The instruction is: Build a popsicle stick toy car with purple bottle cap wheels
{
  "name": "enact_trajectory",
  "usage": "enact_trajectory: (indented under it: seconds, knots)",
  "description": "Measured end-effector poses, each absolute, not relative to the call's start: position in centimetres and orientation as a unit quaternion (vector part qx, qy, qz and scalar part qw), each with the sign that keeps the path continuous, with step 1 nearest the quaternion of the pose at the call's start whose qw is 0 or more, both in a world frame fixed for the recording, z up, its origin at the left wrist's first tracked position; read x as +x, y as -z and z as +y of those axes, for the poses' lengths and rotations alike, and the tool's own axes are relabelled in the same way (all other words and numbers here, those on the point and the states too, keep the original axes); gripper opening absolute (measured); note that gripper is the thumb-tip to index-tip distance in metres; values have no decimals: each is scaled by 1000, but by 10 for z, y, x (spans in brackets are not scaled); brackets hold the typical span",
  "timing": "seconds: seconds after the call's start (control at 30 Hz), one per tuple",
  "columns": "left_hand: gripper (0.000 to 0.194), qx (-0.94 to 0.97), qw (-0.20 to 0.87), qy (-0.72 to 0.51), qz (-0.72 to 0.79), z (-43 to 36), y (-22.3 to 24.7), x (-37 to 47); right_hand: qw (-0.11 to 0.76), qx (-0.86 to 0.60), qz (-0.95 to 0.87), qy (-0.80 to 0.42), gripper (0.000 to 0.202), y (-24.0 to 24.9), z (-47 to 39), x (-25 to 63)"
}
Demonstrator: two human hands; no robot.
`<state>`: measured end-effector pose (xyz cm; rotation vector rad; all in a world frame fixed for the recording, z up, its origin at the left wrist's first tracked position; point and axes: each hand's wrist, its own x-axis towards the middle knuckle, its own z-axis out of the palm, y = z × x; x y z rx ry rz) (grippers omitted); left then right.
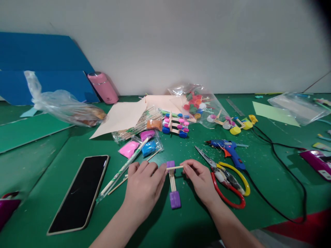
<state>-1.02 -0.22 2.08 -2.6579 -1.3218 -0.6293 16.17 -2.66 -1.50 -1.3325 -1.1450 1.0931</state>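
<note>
A short wooden stick [175,167] spans the gap between my two hands. My left hand [145,182] pinches its left end, and the fingertips of my right hand [198,179] close on its right end. Below and behind the stick lies a small piece made of pale sticks [172,182] with a purple block [175,200] at its near end and another at its far end. Whether the held stick touches the far block I cannot tell. Right of my right hand rest scissors [216,168] with red and yellow handles and a blue glue gun [227,150].
A phone [79,194] lies at the left. Behind my hands are clay packets [129,148], bundled sticks [139,122], small wheeled models [177,124] and a bag of colourful caps [199,105]. A black cord [280,203] loops across the right side. A pink bottle [103,88] leans at the back.
</note>
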Motion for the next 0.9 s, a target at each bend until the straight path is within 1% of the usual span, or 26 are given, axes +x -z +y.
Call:
enact_trajectory:
  seconds: [0.23, 0.6, 0.9]
  knots:
    - [17, -864, 29, 230, -447, -5, -22, -13, 512, -554, -477, -452, 19, 15, -26, 162]
    - [21, -867, 26, 204, -454, -5, -25, -14, 511, -556, -474, -453, 22, 17, -26, 162]
    - [21, -871, 26, 195, -451, -5, -24, -16, 516, -551, -470, -458, 20, 16, -26, 161]
